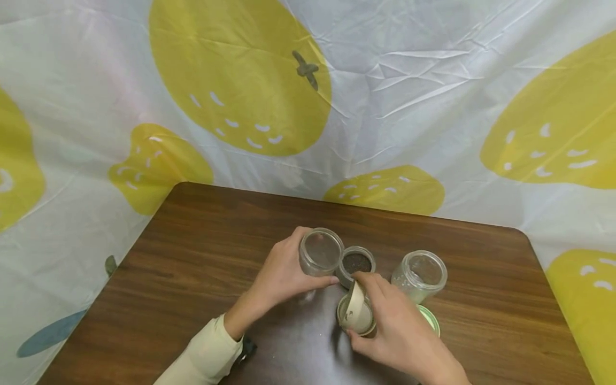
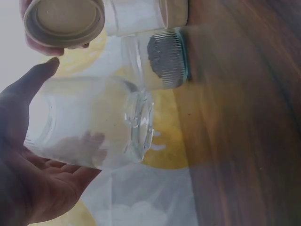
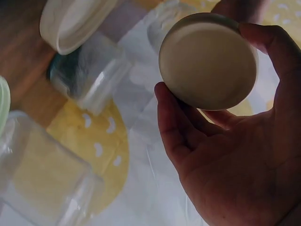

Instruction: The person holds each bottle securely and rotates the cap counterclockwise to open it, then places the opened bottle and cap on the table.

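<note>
My left hand (image 1: 284, 267) grips a clear glass jar (image 1: 321, 251) around its side, the jar's open mouth tilted toward the head camera. Through its glass, in the left wrist view, the jar (image 2: 89, 122) looks empty. My right hand (image 1: 399, 321) pinches a round beige lid (image 3: 209, 63) by its edge, thumb on one side and fingers on the other. That lid is tilted on edge in the head view, over a second round beige piece (image 1: 362, 324). Just beyond stands a small glass jar (image 1: 357, 262) of dark grains, its rim close by the held jar.
Right of the dark-grain jar stands another open clear jar (image 1: 420, 275). A green-rimmed lid (image 1: 430, 319) lies partly behind my right hand. Everything is on a dark wooden table (image 1: 231, 224), with a lemon-print cloth (image 1: 366, 107) hanging behind it.
</note>
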Demonstrator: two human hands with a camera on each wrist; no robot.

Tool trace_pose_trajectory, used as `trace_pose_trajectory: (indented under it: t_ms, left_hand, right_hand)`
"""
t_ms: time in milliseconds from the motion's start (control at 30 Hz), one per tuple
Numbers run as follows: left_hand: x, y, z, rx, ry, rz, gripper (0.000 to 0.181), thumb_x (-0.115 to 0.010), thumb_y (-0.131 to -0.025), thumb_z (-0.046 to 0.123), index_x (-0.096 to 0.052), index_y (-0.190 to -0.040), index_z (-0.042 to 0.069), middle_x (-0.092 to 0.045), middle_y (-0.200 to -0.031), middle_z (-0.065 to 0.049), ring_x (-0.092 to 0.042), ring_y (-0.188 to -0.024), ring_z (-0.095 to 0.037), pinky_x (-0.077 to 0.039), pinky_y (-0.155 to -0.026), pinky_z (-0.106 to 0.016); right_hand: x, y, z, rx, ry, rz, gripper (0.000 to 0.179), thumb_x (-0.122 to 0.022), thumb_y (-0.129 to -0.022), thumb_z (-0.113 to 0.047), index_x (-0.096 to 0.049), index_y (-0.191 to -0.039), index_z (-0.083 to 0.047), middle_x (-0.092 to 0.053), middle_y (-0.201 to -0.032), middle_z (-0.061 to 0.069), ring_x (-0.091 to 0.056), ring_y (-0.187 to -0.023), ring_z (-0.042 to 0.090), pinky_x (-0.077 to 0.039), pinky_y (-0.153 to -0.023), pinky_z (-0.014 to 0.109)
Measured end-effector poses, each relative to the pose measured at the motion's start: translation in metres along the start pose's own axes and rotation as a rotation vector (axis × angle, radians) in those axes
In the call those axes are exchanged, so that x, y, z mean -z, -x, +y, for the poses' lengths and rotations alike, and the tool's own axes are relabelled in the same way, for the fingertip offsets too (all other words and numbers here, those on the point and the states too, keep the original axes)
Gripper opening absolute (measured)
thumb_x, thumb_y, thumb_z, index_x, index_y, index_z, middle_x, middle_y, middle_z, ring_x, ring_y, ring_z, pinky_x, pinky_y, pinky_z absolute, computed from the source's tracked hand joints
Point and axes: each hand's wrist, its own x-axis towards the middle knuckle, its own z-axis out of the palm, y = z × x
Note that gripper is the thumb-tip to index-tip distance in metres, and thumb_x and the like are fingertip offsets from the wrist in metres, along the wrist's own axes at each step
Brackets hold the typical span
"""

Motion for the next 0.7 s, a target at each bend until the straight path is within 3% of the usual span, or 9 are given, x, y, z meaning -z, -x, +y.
trace_pose_trajectory:
  t_ms: [133, 367, 700]
  left_hand:
    - [-0.004, -0.004, -0.009, 0.037, 0.054, 0.033, 0.087, -0.101, -0.06, 0.049, -0.059, -0.13, 0.02, -0.075, -0.118, 0.002, -0.073, -0.104, -0.016, -0.06, -0.089, -0.036]
    - [-0.011, -0.01, -0.023, 0.107, 0.068, 0.022, 0.087, -0.102, -0.061, 0.048, -0.06, -0.132, 0.019, -0.074, -0.12, 0.004, -0.072, -0.107, -0.016, -0.058, -0.092, -0.037]
    - [-0.018, -0.02, -0.035, 0.175, 0.149, 0.008, 0.089, -0.102, -0.062, 0.047, -0.059, -0.134, 0.019, -0.074, -0.122, 0.003, -0.072, -0.11, -0.017, -0.057, -0.096, -0.04]
  right_hand:
    - [-0.011, -0.001, -0.003, 0.012, -0.023, -0.03, 0.089, -0.094, -0.061, -0.038, -0.054, -0.137, -0.015, -0.066, -0.115, -0.009, -0.064, -0.099, 0.007, -0.057, -0.088, 0.034]
    - [-0.03, -0.003, -0.005, -0.013, -0.1, -0.109, 0.087, -0.095, -0.062, -0.037, -0.052, -0.135, -0.017, -0.066, -0.112, -0.01, -0.062, -0.097, 0.003, -0.057, -0.087, 0.031]
    - [-0.054, -0.01, -0.006, 0.007, -0.023, -0.124, 0.074, -0.096, -0.064, -0.048, -0.056, -0.118, -0.017, -0.057, -0.099, -0.016, -0.054, -0.086, 0.006, -0.052, -0.079, 0.03]
